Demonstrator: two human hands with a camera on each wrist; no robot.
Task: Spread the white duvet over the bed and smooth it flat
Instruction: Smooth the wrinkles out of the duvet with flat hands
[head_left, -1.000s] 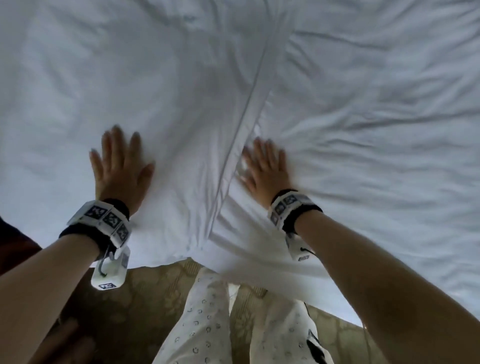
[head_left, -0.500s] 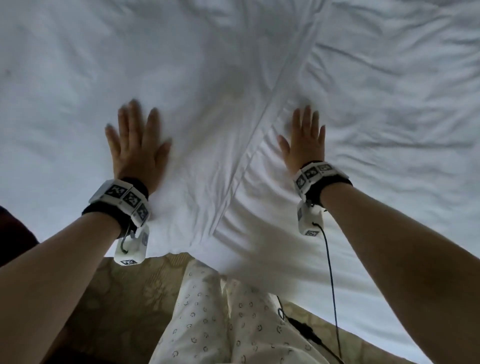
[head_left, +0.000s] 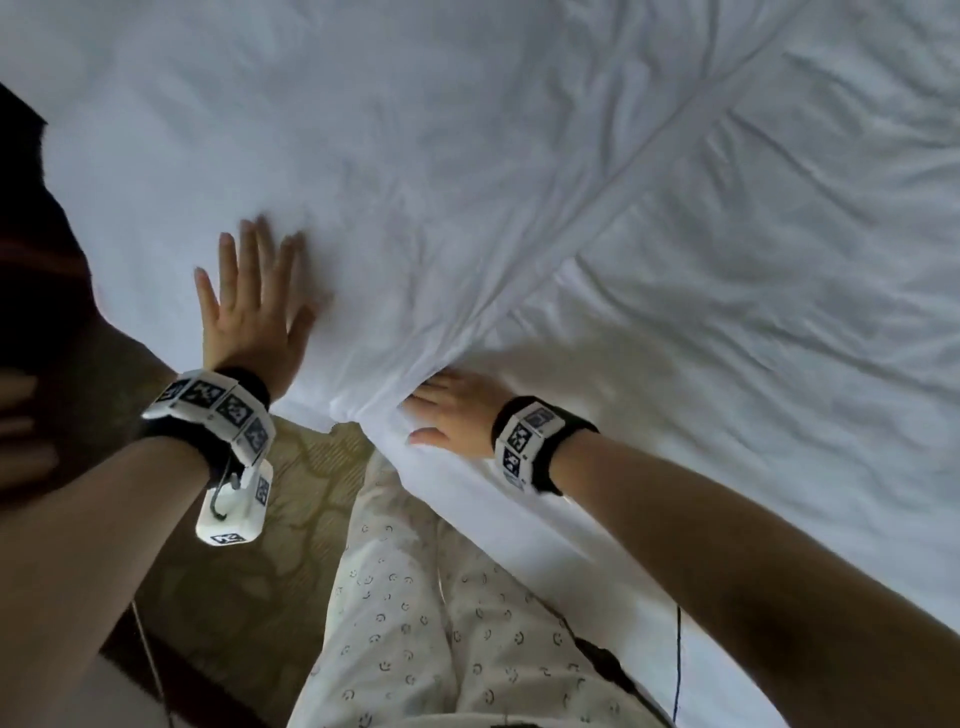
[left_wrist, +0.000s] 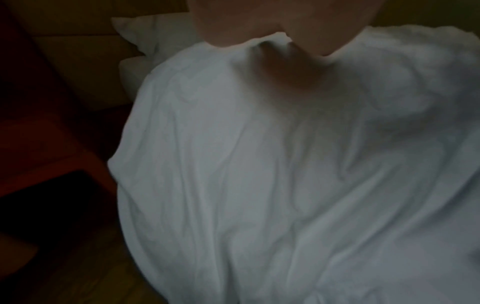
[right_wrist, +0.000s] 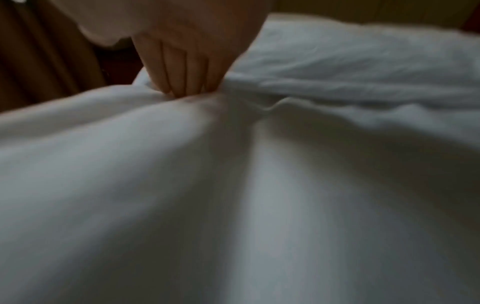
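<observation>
The white duvet (head_left: 415, 182) covers the bed, creased, and its hemmed edge (head_left: 623, 171) runs diagonally over a lower white layer (head_left: 727, 364). My left hand (head_left: 249, 312) lies flat on the duvet near the bed's near edge, fingers straight and spread. My right hand (head_left: 457, 410) rests at the near corner of that hem. Its fingers reach under the fold and its thumb lies apart on the lower layer. In the right wrist view the straight fingers (right_wrist: 176, 67) end in bunched fabric (right_wrist: 233, 185), tips hidden. The left wrist view shows the palm (left_wrist: 246, 24) above wrinkled duvet (left_wrist: 259, 164).
Patterned carpet (head_left: 291, 499) lies below the bed's edge, with my legs in printed trousers (head_left: 415, 623) against it. Dark reddish furniture (head_left: 31, 260) stands at the left. A thin cable (head_left: 678, 665) hangs from my right wrist. White bedding extends far and right.
My right hand has drawn back from lying flat further up the lower layer to the near hem corner, fingers now under the fold. The left hand stays flat on the duvet.
</observation>
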